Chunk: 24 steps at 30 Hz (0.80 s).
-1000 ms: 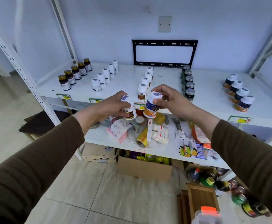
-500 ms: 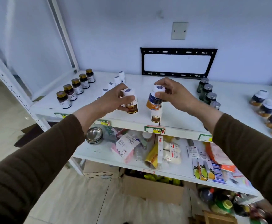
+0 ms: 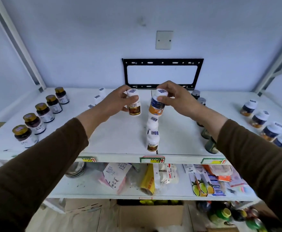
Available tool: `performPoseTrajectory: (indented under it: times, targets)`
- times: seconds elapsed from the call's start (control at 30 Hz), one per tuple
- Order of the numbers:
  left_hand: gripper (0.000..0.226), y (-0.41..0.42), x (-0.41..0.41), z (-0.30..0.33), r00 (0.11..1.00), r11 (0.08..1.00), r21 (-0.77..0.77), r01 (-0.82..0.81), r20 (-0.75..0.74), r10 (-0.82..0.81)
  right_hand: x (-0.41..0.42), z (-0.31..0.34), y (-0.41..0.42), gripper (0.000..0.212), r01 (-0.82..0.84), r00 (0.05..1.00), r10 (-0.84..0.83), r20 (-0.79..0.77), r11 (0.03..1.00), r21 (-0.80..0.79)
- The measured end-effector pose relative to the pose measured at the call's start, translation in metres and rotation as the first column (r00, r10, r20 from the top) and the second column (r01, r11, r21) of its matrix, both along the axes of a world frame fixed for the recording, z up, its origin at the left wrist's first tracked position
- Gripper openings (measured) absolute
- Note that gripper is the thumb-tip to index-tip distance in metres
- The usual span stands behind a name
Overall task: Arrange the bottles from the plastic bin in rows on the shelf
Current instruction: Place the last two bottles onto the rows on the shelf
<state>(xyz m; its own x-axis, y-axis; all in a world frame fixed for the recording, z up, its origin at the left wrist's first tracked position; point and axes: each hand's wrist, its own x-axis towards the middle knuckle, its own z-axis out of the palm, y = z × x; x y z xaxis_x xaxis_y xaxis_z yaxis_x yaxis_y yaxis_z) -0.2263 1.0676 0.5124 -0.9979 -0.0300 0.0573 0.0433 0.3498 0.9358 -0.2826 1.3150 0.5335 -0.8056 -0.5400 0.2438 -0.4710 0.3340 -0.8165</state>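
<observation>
Both grips were clamped, left hand point(image 3: 115, 102) and right hand point(image 3: 177, 99) each on a bottle point(image 3: 134, 104); the row point(image 3: 152, 131) below could be toppled if lowered carelessly.

The white top shelf point(image 3: 120, 138) carries rows of bottles running front to back: five gold-capped dark bottles point(image 3: 34, 122) at far left, white bottles point(image 3: 101, 92) behind the left forearm, a middle row of white bottles point(image 3: 152, 141), dark grey-capped bottles point(image 3: 210, 145) partly hidden by the right forearm, and four white-capped dark bottles point(image 3: 270, 131) at far right. The lower shelf point(image 3: 90, 186) holds stacked steel bowls point(image 3: 75, 169), an N95 mask pack point(image 3: 115, 176), a yellow roll point(image 3: 149, 181) and packets point(image 3: 208, 180)
</observation>
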Motion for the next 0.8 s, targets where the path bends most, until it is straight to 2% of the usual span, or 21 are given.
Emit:
performPoseTrajectory:
  times: [0.3, 0.57, 0.7, 0.8]
  targets:
    - [0.029, 0.018, -0.104, 0.004, 0.995, 0.996, 0.006, -0.085, -0.06, 0.085, -0.082, 0.0, 0.019, 0.025, 0.044, 0.998, -0.042, -0.049, 0.998, 0.051]
    - [0.033, 0.025, -0.192, -0.024, 0.989, 0.988, -0.039, -0.15, -0.004, 0.15, -0.119, -0.008, 0.033, 0.023, 0.084, 0.996, -0.08, -0.044, 0.993, 0.088]
    - [0.026, 0.032, -0.223, -0.041, 0.991, 0.992, -0.032, -0.126, 0.033, 0.127, -0.125, -0.014, 0.035, 0.023, 0.094, 0.995, -0.089, -0.049, 0.99, 0.108]
    - [0.025, 0.038, -0.239, -0.053, 0.991, 0.991, -0.092, -0.101, 0.073, 0.108, -0.128, -0.016, 0.037, 0.023, 0.109, 0.994, -0.105, -0.038, 0.988, 0.109]
